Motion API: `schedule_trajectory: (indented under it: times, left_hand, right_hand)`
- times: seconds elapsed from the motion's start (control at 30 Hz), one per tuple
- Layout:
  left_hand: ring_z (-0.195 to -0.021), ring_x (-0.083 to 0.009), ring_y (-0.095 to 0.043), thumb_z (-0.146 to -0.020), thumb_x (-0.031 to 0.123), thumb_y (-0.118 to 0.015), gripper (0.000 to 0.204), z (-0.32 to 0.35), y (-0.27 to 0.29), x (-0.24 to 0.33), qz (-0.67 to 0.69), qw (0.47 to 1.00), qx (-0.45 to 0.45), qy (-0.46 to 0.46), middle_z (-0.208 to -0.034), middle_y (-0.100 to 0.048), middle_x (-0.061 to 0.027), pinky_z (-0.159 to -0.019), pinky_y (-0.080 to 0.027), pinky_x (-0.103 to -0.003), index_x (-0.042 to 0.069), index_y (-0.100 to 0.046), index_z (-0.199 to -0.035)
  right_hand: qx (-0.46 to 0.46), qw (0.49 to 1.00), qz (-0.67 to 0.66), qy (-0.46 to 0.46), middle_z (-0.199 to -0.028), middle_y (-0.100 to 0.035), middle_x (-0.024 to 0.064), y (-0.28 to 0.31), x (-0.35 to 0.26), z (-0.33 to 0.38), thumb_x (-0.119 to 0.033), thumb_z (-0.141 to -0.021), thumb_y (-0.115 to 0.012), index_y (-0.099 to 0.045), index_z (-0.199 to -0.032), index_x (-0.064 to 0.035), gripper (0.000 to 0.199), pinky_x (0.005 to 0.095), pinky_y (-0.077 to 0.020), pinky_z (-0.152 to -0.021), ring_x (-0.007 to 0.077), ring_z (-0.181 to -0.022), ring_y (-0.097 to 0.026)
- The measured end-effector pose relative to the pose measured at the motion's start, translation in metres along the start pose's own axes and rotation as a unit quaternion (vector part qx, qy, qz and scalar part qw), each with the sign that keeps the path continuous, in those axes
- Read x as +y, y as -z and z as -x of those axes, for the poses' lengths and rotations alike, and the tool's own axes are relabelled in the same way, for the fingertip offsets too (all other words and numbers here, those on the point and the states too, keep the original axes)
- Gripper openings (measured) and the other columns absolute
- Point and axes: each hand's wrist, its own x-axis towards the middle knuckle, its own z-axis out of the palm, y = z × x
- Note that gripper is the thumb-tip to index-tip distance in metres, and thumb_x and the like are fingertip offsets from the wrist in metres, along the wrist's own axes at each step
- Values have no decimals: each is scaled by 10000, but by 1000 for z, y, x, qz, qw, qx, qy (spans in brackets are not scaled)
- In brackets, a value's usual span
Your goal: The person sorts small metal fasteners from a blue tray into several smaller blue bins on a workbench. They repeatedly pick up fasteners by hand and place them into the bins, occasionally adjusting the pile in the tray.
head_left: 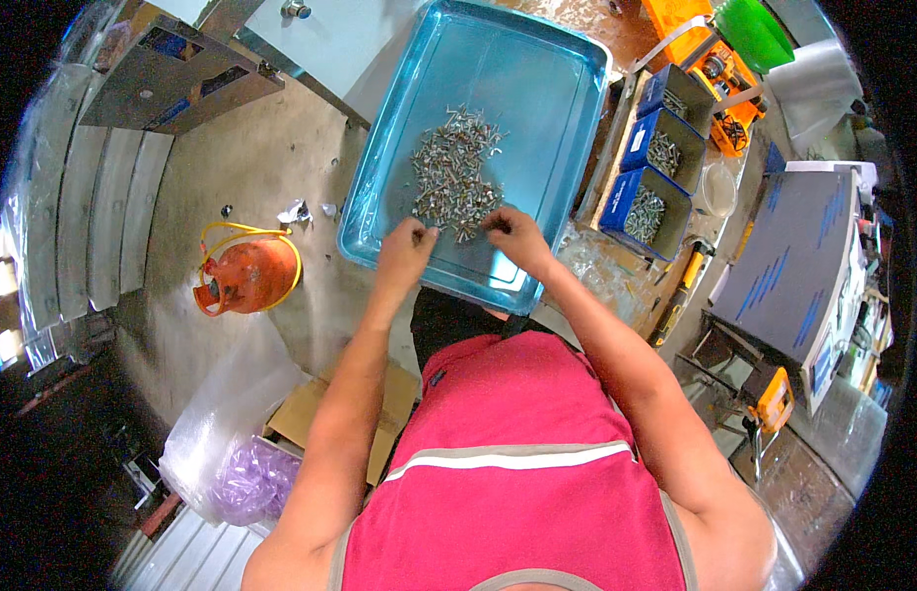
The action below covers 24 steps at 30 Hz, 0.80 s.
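Observation:
A blue tray (379, 187) with raised edges lies in front of me, and a loose pile of small silvery metal fasteners (458, 167) is spread over its middle. My left hand (409, 243) is over the near left part of the tray, thumb and fingers curled together beside the pile's lower left edge. On the other side, my right hand (518, 239) is at the pile's lower right edge, its fingers bent inward and closed. What either hand pinches, if anything, is too small to make out.
Right of the tray stand several blue bins (633, 212) of small fasteners. Beyond them lie an orange tool case (731, 133) and a green container (754, 34); a yellow-and-black tool (687, 286) sits nearer. An orange gas cylinder (249, 276) with a yellow hose stands left on the floor.

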Motion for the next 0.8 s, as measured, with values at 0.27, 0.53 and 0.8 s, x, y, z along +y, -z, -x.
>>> schedule_trajectory:
  times: [0.27,0.53,0.8]
  left_hand:
    - [-927,-433,-681,-907,270,-725,287,-6,-28,7,-165,986,-13,-18,-970,-714,-214,-788,-525,-530,34,-647,-1051]
    - [-853,-397,-690,-933,265,-685,241,-12,-35,-16,-107,993,-7,-43,-932,-709,-199,-743,-523,-497,46,-649,-1029]
    - [-537,-125,-485,-1021,436,-492,375,-6,-1,-4,409,875,-132,222,-681,-536,-2,-518,-407,-287,107,-597,-877]
  right_hand:
    - [-33,935,329,126,-1006,-699,140,-45,-2,2,-137,-843,-647,-664,-1092,-90,254,490,-570,-781,374,-935,-698]
    - [-21,940,303,154,-966,-689,163,-40,1,7,-152,-855,-640,-644,-1031,-77,191,498,-563,-774,387,-905,-694]
    - [207,970,22,129,-928,-685,169,50,-108,75,-258,-967,-703,-653,-1063,-37,246,422,-543,-737,360,-839,-686]
